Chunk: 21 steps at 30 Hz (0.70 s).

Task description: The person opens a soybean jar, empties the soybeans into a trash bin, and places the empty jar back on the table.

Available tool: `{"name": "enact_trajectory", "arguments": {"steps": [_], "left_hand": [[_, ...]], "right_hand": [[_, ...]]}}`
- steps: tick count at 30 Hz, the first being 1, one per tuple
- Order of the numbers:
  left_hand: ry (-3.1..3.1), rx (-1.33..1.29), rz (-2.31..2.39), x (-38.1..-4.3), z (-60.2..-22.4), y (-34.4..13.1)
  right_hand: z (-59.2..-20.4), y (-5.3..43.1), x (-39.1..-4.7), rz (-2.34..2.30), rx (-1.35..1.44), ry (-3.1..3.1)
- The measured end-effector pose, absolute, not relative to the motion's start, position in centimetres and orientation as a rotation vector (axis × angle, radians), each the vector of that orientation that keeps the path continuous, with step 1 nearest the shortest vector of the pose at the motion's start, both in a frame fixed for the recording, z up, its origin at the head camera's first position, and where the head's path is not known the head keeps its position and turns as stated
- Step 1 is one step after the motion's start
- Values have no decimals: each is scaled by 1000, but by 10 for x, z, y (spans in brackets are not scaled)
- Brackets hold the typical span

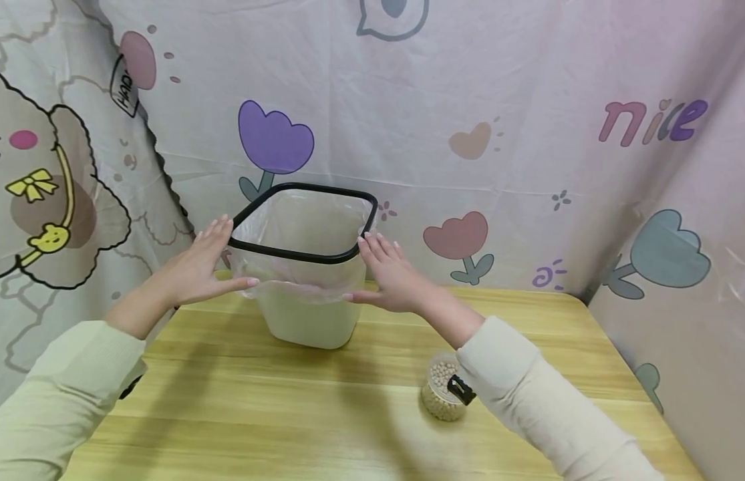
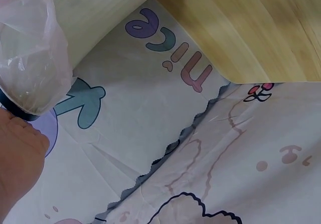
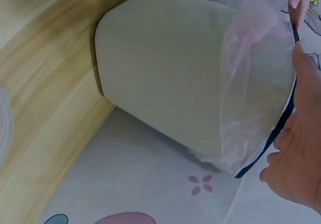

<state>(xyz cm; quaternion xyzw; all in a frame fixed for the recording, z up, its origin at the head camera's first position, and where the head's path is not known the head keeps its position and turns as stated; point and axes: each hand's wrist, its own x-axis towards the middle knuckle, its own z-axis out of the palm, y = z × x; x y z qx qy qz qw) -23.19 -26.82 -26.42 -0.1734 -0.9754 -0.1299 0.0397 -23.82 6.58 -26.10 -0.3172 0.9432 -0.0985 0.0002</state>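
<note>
A cream trash can (image 1: 306, 321) stands on the table, lined with a thin pinkish plastic bag (image 1: 288, 277) whose edge hangs folded down outside. Around the top runs a black rim ring (image 1: 282, 252). Fingers held fairly straight, my left hand (image 1: 200, 267) touches the ring's left corner, its thumb pointing in toward the bag. On the opposite side my right hand (image 1: 393, 274) rests its fingertips on the right corner, the thumb against the bag's overhang. The right wrist view has the right hand (image 3: 296, 138) along the dark ring (image 3: 281, 126).
A clear round jar (image 1: 442, 394) of small beige pieces stands near the right forearm, with a black clip-like thing (image 1: 461, 389) over its top. Printed cloth (image 1: 372, 100) hangs behind and beside the wooden table (image 1: 276, 414). The can stands near the back edge.
</note>
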Motion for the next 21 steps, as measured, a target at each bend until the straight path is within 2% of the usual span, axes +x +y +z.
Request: {"name": "enact_trajectory", "arguments": {"steps": [21], "left_hand": [[-2935,-586,-402,-225,-270,-258]], "right_hand": [[-263,74,-243,-487,-1068,2981]]}}
